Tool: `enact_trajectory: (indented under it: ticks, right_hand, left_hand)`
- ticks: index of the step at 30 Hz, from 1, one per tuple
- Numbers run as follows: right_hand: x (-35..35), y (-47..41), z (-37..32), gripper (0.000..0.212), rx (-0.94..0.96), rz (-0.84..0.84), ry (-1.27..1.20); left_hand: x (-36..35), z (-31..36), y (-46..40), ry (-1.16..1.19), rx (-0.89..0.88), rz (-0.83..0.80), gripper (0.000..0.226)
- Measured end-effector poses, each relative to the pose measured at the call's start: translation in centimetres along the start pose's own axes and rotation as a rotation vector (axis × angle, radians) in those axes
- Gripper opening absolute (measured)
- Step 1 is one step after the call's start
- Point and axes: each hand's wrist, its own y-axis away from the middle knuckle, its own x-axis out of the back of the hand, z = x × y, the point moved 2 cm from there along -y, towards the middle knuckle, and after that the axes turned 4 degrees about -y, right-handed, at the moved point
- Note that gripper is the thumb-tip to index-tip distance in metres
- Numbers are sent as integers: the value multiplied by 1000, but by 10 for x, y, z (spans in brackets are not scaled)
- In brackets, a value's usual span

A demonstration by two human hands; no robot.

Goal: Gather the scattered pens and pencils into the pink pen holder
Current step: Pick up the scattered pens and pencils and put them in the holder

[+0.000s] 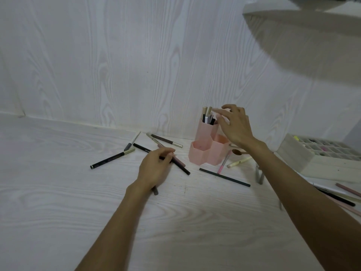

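The pink pen holder stands near the wall, made of hexagonal tubes; its tall back tube holds several pens. My right hand hovers over the holder with fingers spread, holding nothing. My left hand lies on the table to the holder's left, its fingers closed around pens; a dark end sticks out under the wrist. Loose pens lie around: a black pen with a gold cap, a grey-tipped pen, a brown pen, a black pen and a long black pencil.
A pink pen, a pale yellow pen and a small brush lie right of the holder. A white compartment box sits at the right, with more pens in front of it. A white shelf overhangs the upper right.
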Motion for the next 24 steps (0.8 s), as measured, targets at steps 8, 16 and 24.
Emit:
enact_trajectory:
  ticks: [8,16,24]
  right_hand:
    - [-10,76,31,17,-313,171,-225]
    - [-42,121,43,36,-102,-163,-61]
    - [-46,121,48,27,-70,-106,-42]
  left_hand:
    - [-4,-5,3,-649,-218,-147,39]
    - [20,13,-32,-559,104,37,27]
    - [0,35,-82,-760,326,-152,26]
